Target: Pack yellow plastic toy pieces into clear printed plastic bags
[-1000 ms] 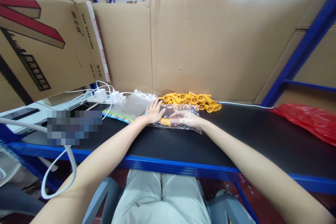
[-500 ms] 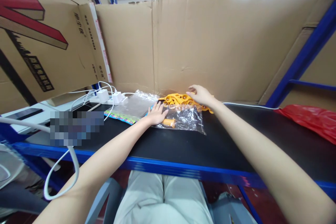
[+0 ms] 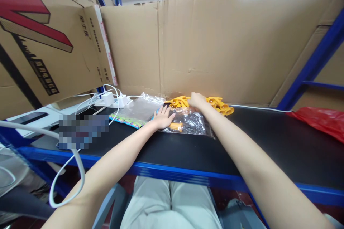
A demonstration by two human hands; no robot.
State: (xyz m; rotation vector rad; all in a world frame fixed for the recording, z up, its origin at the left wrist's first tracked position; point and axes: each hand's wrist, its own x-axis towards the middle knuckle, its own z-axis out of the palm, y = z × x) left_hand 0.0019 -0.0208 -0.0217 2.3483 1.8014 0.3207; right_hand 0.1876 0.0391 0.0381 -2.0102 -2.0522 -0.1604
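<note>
My left hand [image 3: 162,117] lies flat with fingers spread on a clear plastic bag [image 3: 197,124]. An orange-yellow cylindrical piece [image 3: 176,126] shows in or under that bag beside the thumb. My right hand [image 3: 197,101] is curled down at the pile of yellow horn-shaped plastic pieces [image 3: 219,106] behind the bag. Its fingertips are hidden, so whatever it grips cannot be made out. More yellow pieces show on both sides of this hand. To the left of my left hand lies another clear bag [image 3: 142,109] with a colourful printed strip [image 3: 126,120].
The black-topped bench has a blue metal front edge [image 3: 185,173]. Cardboard [image 3: 215,50] stands along the back. White chargers [image 3: 107,98] with looping cables sit at the left, near a blurred-out object [image 3: 83,130]. A red plastic bag [image 3: 319,121] lies at the right.
My right hand has moved left and down into the yellow pile, and its fingers have curled. More pieces show to its right. My left hand stays flat on the bag.
</note>
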